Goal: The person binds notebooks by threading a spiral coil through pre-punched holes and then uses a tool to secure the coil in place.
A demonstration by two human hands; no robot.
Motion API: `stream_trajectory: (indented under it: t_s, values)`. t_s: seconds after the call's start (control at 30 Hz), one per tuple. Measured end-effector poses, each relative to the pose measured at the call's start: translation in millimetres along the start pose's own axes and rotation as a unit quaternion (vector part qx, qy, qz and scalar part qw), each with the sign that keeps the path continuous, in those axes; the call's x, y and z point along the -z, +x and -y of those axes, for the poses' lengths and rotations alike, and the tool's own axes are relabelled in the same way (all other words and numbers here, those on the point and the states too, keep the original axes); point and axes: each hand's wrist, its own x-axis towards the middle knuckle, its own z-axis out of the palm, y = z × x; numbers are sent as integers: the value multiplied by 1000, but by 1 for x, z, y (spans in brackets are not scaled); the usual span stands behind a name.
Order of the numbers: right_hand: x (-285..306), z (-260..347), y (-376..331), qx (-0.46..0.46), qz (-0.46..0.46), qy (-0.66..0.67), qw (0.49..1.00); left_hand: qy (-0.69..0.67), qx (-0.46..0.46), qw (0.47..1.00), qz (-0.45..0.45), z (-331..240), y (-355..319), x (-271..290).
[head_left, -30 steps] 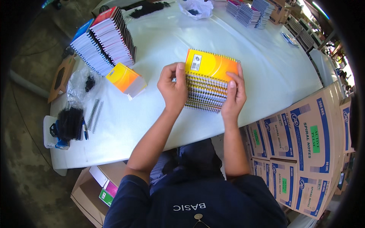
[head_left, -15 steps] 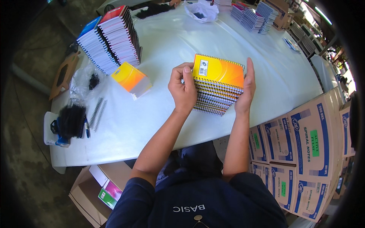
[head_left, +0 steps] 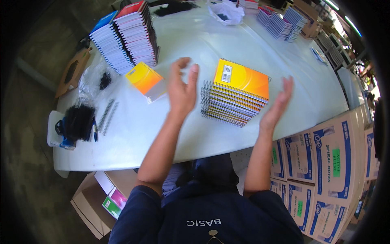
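A stack of yellow-orange spiral notebooks [head_left: 243, 81] stands on the white table, wire bindings showing along its near side and loose wire ends sticking out at its left. My left hand [head_left: 183, 86] hovers left of the stack, apart from it, with thumb and fingers spread and nothing in them. On the other side my right hand [head_left: 278, 106], a little blurred, is held off the stack with its fingers stretched out. Left of my left hand lies a single yellow-orange notebook cover [head_left: 144, 78], with a clear sheet [head_left: 156, 92] under its near end.
Tall stacks of blue notebooks [head_left: 110, 44] and red notebooks [head_left: 136, 36] rise at the far left. Loose wire coils [head_left: 109, 118], a bundle of black coils [head_left: 78, 123] and a plastic bag [head_left: 91, 83] lie at left. Cartons [head_left: 335, 158] are piled at right; an open box [head_left: 87, 199] sits below.
Both hands have let go of the notebook stack and moved outward from its sides. The stack now stands by itself. The whole view has shifted slightly.
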Motion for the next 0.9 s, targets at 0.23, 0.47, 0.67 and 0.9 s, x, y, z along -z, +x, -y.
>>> stream_trajectory:
  t_s: [0.23, 0.47, 0.67, 0.9]
  values:
    - [10, 53, -102, -80, 152, 170, 970, 503, -147, 848, 82, 73, -32, 99]
    - [-49, 46, -195, -533, 230, 329, 745, 298, -99, 897, 311, -20, -145, 101]
    - [-42, 22, -129, -306, 469, 230, 796, 388, 108, 915, -4, 115, -42, 208]
    - [-47, -8, -145, -247, 495, 237, 799, 214, 245, 938, 124, 132, -50, 191]
